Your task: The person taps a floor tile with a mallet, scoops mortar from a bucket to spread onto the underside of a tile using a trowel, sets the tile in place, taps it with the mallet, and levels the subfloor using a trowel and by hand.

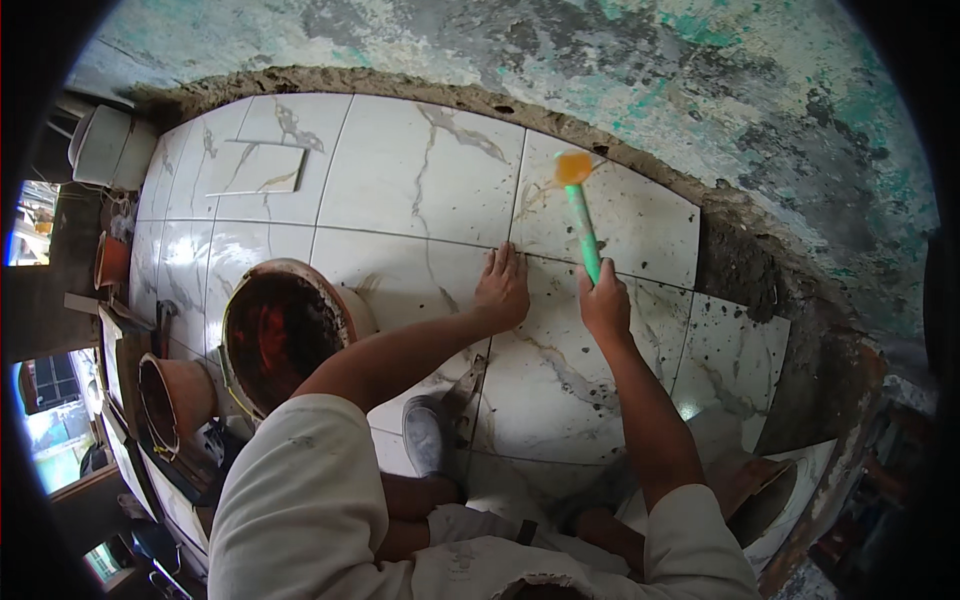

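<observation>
My right hand (605,300) is wrapped round the green handle of a mallet (583,225). Its orange-yellow head is over a white, grey-veined floor tile (640,225) beside the wall; whether it touches the tile I cannot tell. My left hand (503,292) lies on the tiles with its fingers stretched forward, by the joint where several tiles meet. It holds nothing. Dark crumbs of mortar are scattered over the tiles around both hands.
A large bucket (360,312) stands left of my left arm. By my shoe (428,435) lies what looks like a trowel (470,388). A loose tile piece (257,168) rests at the far left. Bare mortar (735,262) borders the tiles along the rough wall (600,70).
</observation>
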Available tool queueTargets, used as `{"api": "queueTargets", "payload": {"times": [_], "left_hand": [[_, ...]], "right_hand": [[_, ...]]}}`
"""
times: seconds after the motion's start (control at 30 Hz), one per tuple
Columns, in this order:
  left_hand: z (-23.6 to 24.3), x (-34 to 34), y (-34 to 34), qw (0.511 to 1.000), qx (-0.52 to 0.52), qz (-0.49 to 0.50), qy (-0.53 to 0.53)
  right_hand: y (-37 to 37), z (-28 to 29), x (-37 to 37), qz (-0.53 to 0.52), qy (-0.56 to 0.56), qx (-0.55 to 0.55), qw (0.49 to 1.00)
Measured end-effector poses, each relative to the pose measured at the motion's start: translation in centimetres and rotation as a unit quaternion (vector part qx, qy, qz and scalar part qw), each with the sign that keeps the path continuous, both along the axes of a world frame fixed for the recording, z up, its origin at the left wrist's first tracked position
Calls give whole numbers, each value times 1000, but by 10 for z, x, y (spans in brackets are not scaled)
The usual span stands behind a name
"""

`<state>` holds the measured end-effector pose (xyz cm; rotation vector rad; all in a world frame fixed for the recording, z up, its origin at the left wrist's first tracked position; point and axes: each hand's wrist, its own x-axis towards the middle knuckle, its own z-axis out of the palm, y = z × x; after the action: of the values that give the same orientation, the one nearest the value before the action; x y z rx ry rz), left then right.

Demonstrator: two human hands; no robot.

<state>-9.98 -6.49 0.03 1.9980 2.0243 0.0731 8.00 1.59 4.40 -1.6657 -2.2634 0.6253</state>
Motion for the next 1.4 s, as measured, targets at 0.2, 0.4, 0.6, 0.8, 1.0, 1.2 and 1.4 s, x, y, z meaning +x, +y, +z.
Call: {"api": "queueTargets", "payload": {"times": [0.2, 0.4, 0.6, 0.8, 1.0, 1.2, 1.4], "left_hand": [[13, -9, 11, 998, 47, -3, -28], [23, -64, 99, 990, -7, -30, -135], [23, -73, 142, 994, -75, -74, -4], [23, -75, 140, 992, -93, -82, 16], [28, -77, 135, 991, -101, -78, 43], [33, -77, 135, 989, -111, -83, 50], [26, -79, 134, 989, -93, -102, 57]], "right_hand": [[-4, 8, 14, -3, -45, -66, 997], [28, 9, -2, -33, 76, -36, 996], [49, 1, -8, -45, -26, -89, 995], [43, 9, 9, -27, -57, -117, 991], [14, 15, 18, -1, 92, -70, 993], [4, 13, 45, 48, -52, -88, 994], [9, -5, 60, -9, -33, -87, 996]]}}
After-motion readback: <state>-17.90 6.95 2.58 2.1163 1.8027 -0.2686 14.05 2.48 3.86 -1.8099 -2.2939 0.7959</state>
